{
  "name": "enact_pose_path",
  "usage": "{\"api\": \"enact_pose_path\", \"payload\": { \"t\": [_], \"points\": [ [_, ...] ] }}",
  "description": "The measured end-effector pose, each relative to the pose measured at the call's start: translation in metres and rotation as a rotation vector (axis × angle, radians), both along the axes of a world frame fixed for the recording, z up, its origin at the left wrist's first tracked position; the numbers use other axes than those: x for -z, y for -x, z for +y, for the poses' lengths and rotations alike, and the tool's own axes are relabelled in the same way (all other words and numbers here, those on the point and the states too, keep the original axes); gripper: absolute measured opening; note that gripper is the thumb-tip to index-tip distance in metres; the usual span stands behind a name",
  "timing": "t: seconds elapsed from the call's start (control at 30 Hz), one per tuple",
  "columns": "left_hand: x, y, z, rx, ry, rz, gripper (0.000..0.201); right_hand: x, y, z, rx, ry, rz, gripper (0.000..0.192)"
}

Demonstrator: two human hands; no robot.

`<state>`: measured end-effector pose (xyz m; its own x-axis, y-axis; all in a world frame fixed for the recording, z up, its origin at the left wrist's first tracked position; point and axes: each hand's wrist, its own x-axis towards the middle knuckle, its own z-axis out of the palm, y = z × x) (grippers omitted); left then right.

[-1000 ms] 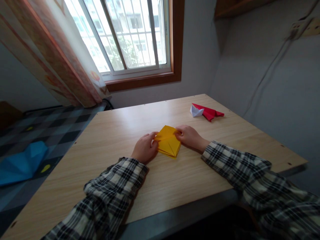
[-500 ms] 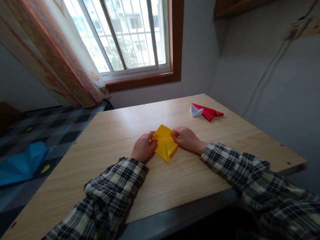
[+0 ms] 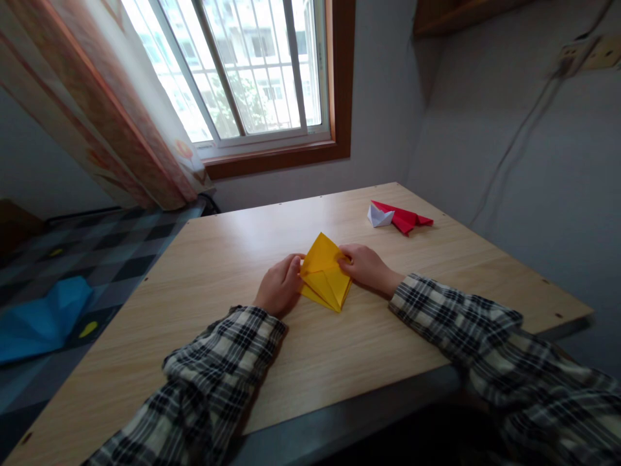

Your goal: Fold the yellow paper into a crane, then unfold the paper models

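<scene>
My left hand (image 3: pixel 280 289): pinching yellow paper (image 3: pixel 325 275) at its left edge.
My right hand (image 3: pixel 365 266): gripping its right edge.
Progress: several creases made; model unfinished on worktop (image 3: pixel 233 259).

Sitting under a barred window (image 3: pixel 252 71), with daylight pouring in past a patterned curtain (image 3: pixel 97 110). Standing against grey walls (image 3: pixel 509 129): a wooden table (image 3: pixel 388 336).

On my desk (image 3: pixel 194 323) I count one yellow folded paper (image 3: pixel 324 275), one red folded paper (image 3: pixel 405 219), one small white one (image 3: pixel 378 217) — three pieces, and my two hands
</scene>
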<state>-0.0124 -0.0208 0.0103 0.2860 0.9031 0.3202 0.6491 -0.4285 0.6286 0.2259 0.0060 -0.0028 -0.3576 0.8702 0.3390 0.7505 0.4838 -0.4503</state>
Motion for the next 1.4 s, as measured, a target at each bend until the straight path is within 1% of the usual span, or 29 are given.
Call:
{"api": "enact_pose_path", "payload": {
  "t": [0.1,0.23,0.37,0.47,0.6,0.73,0.8,0.93,1.13,1.4],
  "points": [
    [0.001,0.000,0.002,0.045,0.043,-0.087,0.040,0.002,-0.003,0.004,0.023,0.050,0.048,0.011],
    [0.003,0.000,0.005,0.134,0.021,-0.065,0.033,0.003,-0.005,0.007,0.008,0.085,0.123,0.011],
    [0.004,0.001,0.005,0.167,0.036,-0.029,0.033,0.004,-0.005,0.007,-0.029,0.109,0.189,0.013],
    [0.002,0.001,0.003,0.198,0.037,-0.040,0.033,0.004,-0.005,0.007,-0.054,0.127,0.229,0.015],
    [0.004,0.002,0.003,0.247,0.054,-0.090,0.034,0.003,-0.004,0.006,-0.067,0.133,0.237,0.015],
    [0.011,0.003,0.004,0.289,0.125,-0.140,0.037,0.002,-0.002,0.004,-0.111,0.119,0.224,0.013],
    [0.014,0.004,0.005,0.286,0.131,-0.142,0.037,0.002,-0.002,0.003,-0.121,0.102,0.207,0.012],
    [0.018,0.006,0.006,0.264,0.088,-0.106,0.036,0.002,0.000,0.002,-0.122,0.102,0.201,0.012],
    [0.016,0.005,0.007,0.277,0.064,-0.076,0.039,0.001,0.000,0.000,-0.183,0.117,0.233,0.013],
    [0.015,0.005,0.006,0.253,0.077,-0.040,0.039,0.003,-0.001,0.001,-0.207,0.108,0.228,0.015]
  ]
}}
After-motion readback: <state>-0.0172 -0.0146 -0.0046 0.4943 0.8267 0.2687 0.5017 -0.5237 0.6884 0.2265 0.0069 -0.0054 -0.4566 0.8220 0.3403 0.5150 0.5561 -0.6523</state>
